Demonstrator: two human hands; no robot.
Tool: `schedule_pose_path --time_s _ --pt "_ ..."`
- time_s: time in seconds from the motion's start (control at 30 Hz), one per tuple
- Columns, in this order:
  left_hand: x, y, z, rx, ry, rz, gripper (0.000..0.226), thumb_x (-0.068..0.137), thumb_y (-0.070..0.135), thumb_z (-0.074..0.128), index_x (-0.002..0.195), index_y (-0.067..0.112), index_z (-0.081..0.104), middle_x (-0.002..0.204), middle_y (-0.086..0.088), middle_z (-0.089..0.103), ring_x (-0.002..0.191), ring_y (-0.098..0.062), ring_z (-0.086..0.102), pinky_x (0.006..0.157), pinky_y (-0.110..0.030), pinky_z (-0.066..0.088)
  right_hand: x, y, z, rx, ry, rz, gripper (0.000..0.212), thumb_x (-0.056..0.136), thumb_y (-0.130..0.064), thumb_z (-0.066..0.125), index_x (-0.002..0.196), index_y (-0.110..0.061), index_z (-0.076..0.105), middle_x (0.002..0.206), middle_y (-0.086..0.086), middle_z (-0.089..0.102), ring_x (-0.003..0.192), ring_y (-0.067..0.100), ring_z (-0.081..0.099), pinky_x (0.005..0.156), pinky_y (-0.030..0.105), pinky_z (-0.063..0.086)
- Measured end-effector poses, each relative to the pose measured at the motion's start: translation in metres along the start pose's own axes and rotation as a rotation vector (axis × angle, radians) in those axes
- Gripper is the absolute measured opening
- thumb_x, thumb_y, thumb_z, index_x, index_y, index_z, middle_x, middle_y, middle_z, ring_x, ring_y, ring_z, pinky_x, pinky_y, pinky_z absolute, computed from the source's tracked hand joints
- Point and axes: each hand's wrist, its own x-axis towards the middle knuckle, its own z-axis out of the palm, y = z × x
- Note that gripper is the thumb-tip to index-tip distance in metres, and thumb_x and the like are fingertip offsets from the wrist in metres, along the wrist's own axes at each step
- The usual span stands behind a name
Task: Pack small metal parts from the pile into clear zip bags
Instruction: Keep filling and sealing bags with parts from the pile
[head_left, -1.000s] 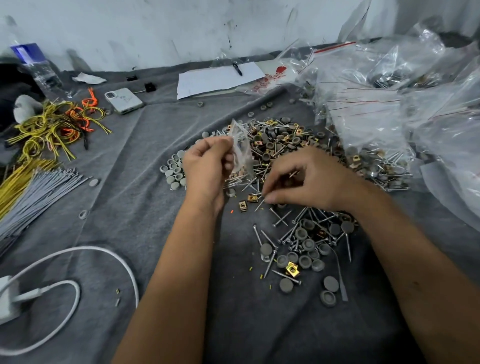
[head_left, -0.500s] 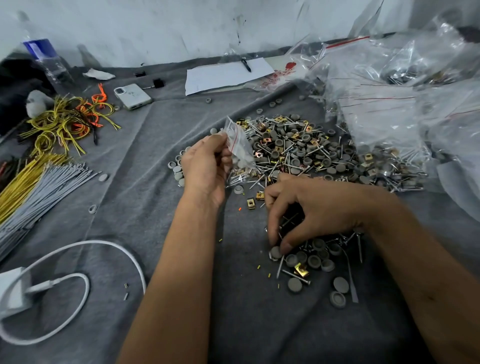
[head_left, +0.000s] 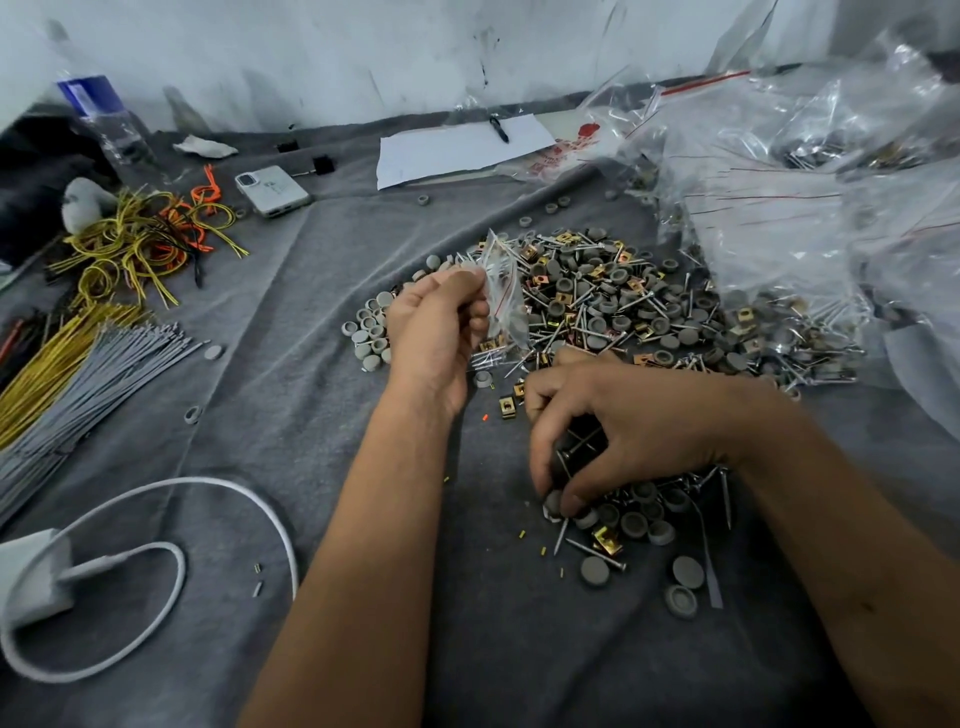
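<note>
The right hand, its grip curled on screws and a cap at the near pile, sits below-right of the bag pinched upright in the left hand.

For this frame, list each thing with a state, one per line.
left hand: pinches the small zip bag, raised.
small zip bag: held above the pile.
right hand: curled over screws, fingertips on a grey cap.
phone: lying camera side up.
charger: cable attached.
</note>
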Motion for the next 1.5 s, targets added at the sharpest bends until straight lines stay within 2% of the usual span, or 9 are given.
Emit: schedule_pose_path --time_s 0.2,0.5,0.83,0.97,1.23,1.3,1.37,1.43,1.5 --pt "-0.005 -0.005 0.005 0.129 -0.046 0.065 0.023 0.092 -0.005 0.066 0.074 0.01 0.069 0.061 -0.002 0.061 0.05 -0.008 0.05 0.045 -0.017 0.04 -0.002 0.002 -0.007 0.165 0.148 -0.034 0.013 0.081 -0.024 0.087 0.086 -0.026 0.075 0.091 -0.011 0.069 0.091 0.007 0.066 0.083 0.02 0.049" --pt "-0.016 -0.016 0.016 0.378 -0.216 0.207 0.012 0.091 -0.003 0.073 0.082 0.005 0.07 0.063 -0.006 0.068 0.05 -0.012 0.059 0.047 -0.023 0.047 -0.005 0.026 -0.016 0.331 0.979 0.077 0.015 0.084 -0.009 0.083 0.092 -0.018 0.074 0.08 -0.004 0.073 0.075 0.011 0.07 0.07 0.023 0.057" --pt "-0.015 -0.021 0.019 0.366 -0.156 0.288 0.008 0.089 0.003 0.075 0.082 0.005 0.071 0.069 -0.013 0.07 0.056 -0.021 0.062 0.054 -0.03 0.051 0.002 0.03 -0.011 0.006 0.894 0.148 0.02 0.097 -0.027 0.07 0.112 -0.019 0.078 0.097 -0.003 0.071 0.089 0.014 0.066 0.08 0.038 0.054" --pt "-0.015 -0.021 0.021 0.292 -0.125 0.272 0.011 0.091 -0.002 0.072 0.082 0.004 0.07 0.066 -0.008 0.068 0.055 -0.016 0.061 0.051 -0.026 0.05 0.003 0.022 -0.006 0.081 0.779 0.117 0.045 0.083 -0.05 0.078 0.12 -0.025 0.074 0.105 -0.018 0.073 0.098 -0.004 0.067 0.085 0.017 0.052" --pt "-0.009 -0.008 0.01 0.109 0.115 0.294 0.018 0.091 0.002 0.066 0.077 0.012 0.07 0.063 0.0 0.065 0.053 -0.011 0.054 0.047 -0.021 0.042 0.003 0.027 -0.009 0.066 0.968 0.132 0.006 0.094 -0.016 0.073 0.099 -0.014 0.076 0.091 -0.009 0.07 0.076 0.004 0.067 0.066 0.028 0.055" --pt "-0.005 -0.006 0.005 0.08 0.223 0.35 0.014 0.087 0.011 0.064 0.074 0.016 0.068 0.068 0.0 0.067 0.061 -0.013 0.056 0.056 -0.026 0.045 0.002 0.025 -0.012 0.213 1.017 0.128 0.005 0.098 -0.016 0.068 0.099 -0.018 0.073 0.089 -0.002 0.072 0.067 0.009 0.07 0.055 0.023 0.054" --pt "-0.001 -0.005 0.001 0.118 0.261 0.403 0.01 0.085 0.022 0.063 0.078 0.016 0.067 0.077 -0.003 0.068 0.073 -0.016 0.058 0.071 -0.033 0.049 0.002 0.022 -0.019 0.286 1.061 0.115 0.01 0.101 -0.017 0.064 0.103 -0.016 0.073 0.091 0.001 0.073 0.069 0.016 0.073 0.058 0.036 0.061" --pt "0.001 -0.006 0.0 0.161 0.213 0.396 0.019 0.088 0.031 0.061 0.085 0.014 0.068 0.085 -0.003 0.068 0.082 -0.016 0.059 0.081 -0.039 0.049 0.003 0.015 -0.031 0.302 1.065 0.089 0.015 0.104 -0.016 0.06 0.106 -0.01 0.073 0.094 0.003 0.075 0.077 0.022 0.075 0.067 0.052 0.063" --pt "-0.001 -0.007 0.002 0.193 0.097 0.348 0.03 0.092 0.041 0.056 0.094 0.015 0.071 0.096 0.0 0.072 0.091 -0.015 0.065 0.09 -0.042 0.051 0.004 0.006 -0.044 0.296 1.024 0.042 0.017 0.104 -0.014 0.058 0.104 -0.007 0.073 0.095 0.002 0.076 0.082 0.021 0.075 0.068 0.045 0.064"
